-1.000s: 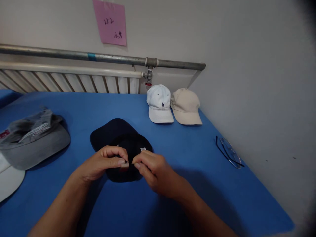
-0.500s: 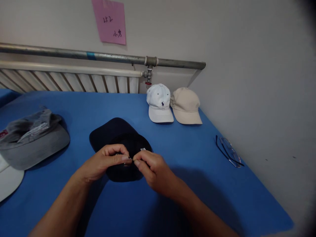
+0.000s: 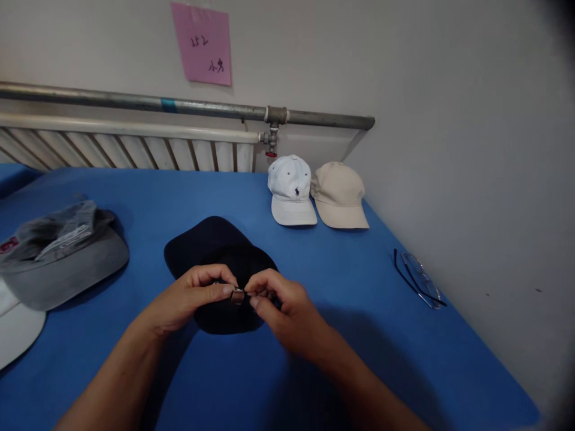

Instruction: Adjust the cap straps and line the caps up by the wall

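I have the left hand (image 3: pixel 186 301) pinching the buckle (image 3: pixel 238 296); the right hand (image 3: pixel 290 308) is closed just beside it, on what I cannot tell; the navy cap (image 3: pixel 207 241) lies beneath both on the blue surface (image 3: pixel 220 380).

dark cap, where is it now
In the head view, the dark cap lies on the blue surface left of centre, at the left hand and right hand, with the gray cap to its left.
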`<state>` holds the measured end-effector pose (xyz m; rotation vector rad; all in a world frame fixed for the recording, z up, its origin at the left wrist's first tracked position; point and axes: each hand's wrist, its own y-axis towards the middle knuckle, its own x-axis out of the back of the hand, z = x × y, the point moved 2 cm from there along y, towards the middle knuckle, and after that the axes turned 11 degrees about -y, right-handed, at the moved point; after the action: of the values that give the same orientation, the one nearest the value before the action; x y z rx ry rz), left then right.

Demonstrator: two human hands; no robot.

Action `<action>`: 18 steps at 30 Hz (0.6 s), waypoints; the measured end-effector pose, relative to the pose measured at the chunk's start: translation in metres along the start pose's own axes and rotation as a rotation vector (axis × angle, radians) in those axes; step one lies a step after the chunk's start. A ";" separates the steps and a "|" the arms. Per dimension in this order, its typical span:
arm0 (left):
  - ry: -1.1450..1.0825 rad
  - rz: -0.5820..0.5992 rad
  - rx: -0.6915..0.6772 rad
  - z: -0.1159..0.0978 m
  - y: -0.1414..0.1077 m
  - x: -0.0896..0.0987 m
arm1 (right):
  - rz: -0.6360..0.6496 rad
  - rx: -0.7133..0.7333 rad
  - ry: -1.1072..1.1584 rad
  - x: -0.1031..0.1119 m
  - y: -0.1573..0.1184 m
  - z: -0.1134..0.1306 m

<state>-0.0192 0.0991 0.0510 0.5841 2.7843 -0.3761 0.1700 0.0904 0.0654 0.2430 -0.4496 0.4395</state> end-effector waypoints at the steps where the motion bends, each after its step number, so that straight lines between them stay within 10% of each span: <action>1: 0.001 0.004 0.005 0.001 0.000 0.000 | 0.002 -0.008 -0.002 -0.001 0.000 0.000; 18: -0.053 0.001 0.062 0.001 -0.001 -0.004 | -0.138 0.099 -0.167 0.004 -0.001 0.006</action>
<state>-0.0161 0.0960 0.0511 0.5812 2.7299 -0.4723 0.1716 0.0894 0.0725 0.4057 -0.5718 0.3076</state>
